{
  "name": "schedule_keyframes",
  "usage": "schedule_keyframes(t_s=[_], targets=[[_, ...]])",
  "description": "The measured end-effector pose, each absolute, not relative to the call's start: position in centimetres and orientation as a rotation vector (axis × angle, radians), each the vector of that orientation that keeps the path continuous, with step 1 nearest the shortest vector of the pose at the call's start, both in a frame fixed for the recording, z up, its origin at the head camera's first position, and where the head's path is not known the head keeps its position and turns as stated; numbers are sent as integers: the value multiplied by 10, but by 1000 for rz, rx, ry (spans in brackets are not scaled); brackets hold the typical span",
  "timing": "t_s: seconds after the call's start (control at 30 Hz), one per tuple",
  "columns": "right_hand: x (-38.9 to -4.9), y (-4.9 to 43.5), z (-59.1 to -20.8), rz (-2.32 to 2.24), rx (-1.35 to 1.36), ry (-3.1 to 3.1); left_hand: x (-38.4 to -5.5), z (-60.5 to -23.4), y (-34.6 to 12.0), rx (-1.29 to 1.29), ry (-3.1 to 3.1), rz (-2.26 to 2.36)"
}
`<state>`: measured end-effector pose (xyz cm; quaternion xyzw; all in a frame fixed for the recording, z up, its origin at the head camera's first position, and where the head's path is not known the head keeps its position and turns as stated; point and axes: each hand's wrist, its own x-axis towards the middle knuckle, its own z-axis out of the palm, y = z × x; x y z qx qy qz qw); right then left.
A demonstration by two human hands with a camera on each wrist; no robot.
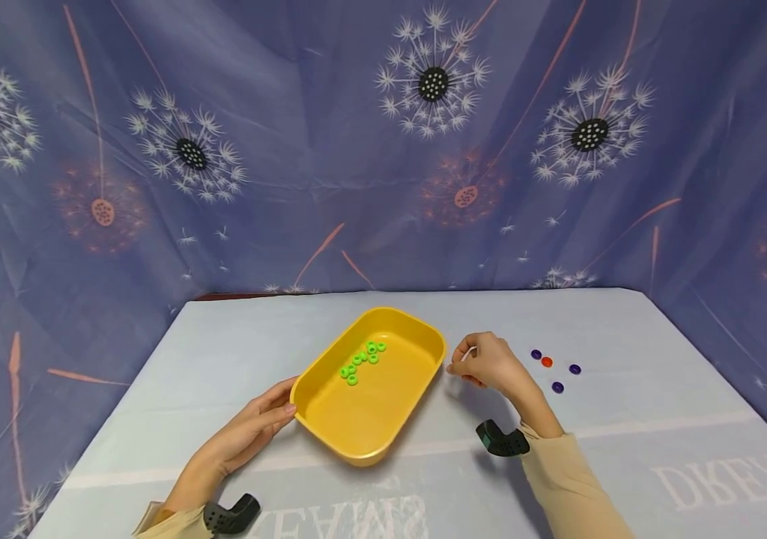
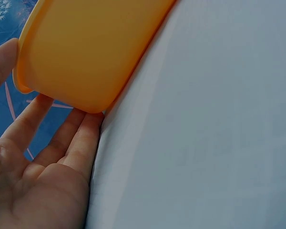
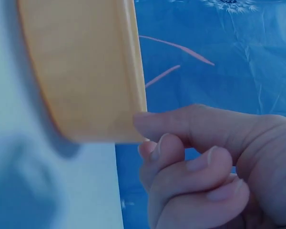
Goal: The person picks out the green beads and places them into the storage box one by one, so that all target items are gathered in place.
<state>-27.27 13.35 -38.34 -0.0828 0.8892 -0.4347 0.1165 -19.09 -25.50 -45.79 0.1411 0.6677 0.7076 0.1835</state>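
A yellow plastic tray [image 1: 383,400] stands at a slant on the table, with several small green ring-shaped beads [image 1: 353,379] grouped toward its left side. My left hand [image 1: 252,427] holds the tray's near left corner, thumb at the rim and fingers against the outer wall [image 2: 97,67]. Beside the tray's right edge is my right hand [image 1: 487,363], fingers curled and the thumb tip close to the index fingertip. In the right wrist view that thumb overlaps the tray's rim [image 3: 133,62]. Nothing shows between those fingertips.
Right of my right hand, three purple beads [image 1: 575,369] and one orange-red bead [image 1: 547,361] lie scattered on the pale tablecloth [image 1: 633,404]. A blue dandelion-print curtain [image 1: 356,150] hangs behind the table and along its sides. Each wrist wears a black device [image 1: 503,439].
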Motion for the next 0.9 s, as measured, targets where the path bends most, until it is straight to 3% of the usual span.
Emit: schedule_keyframes(t_s=[0.37, 0.9], targets=[[-252, 167, -410, -1260, -196, 2546, -191, -458, -256, 419, 1885, 1995], [-243, 206, -429, -1265, -555, 2225, -189, -460, -257, 456, 1849, 2016]])
